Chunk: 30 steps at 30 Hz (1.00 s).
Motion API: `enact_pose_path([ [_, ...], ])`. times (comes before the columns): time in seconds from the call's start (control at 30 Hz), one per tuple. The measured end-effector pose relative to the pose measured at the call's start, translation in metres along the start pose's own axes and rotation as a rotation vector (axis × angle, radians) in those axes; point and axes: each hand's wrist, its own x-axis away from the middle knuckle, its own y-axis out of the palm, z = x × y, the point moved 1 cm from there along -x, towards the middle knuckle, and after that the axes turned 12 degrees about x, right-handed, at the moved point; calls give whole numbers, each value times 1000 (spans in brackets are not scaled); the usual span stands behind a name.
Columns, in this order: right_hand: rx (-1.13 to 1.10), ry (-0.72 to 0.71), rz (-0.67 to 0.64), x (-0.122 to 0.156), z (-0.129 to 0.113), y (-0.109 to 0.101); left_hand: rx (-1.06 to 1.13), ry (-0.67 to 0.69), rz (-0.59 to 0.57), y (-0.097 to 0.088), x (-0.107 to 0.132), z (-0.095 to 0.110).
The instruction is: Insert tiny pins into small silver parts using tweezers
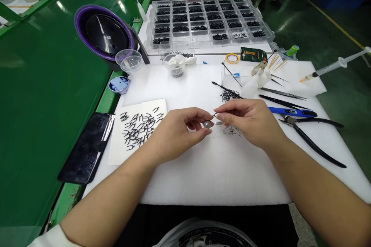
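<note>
My left hand (pixel 178 131) is closed in a pinch on a small round silver ring-shaped part (pixel 207 124) over the white foam mat (pixel 214 170). My right hand (pixel 249 119) pinches a tiny black hook-like piece (pixel 215 115) right above that part, fingertips nearly touching the left hand's. Tiny black bits (pixel 228 131) lie scattered on the mat under the hands. A small pile of black pieces (pixel 228 95) sits just behind the right hand.
A white sheet with several black hooks (pixel 139 127) lies left, beside a dark phone (pixel 88 148). Pliers (pixel 313 139), a blue tool (pixel 291 112) and tweezers (pixel 282 93) lie right. A compartment box of black parts (pixel 207 19), cups (pixel 129 61), tape (pixel 232 58) and a syringe (pixel 336 65) stand behind.
</note>
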Motion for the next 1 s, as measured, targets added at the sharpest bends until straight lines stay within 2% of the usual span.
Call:
enact_pose_path([
  [0.17, 18, -34, -81, 1, 1, 1, -13, 16, -12, 1, 0, 0],
  [0.37, -43, 25, -37, 5, 0, 2, -46, -14, -12, 0, 0, -1],
  [0.57, 101, 54, -68, 4, -3, -1, -45, 16, -12, -1, -1, -1],
  [0.73, 314, -88, -19, 9, -7, -3, -45, 18, 44, 0, -1, -1],
  [0.87, 418, -251, 73, 17, -14, 2, -58, 100, 94, 4, -1, -3],
  [1.0, 494, -288, 115, 19, -16, 6, -94, 183, 83, 5, -2, -5],
])
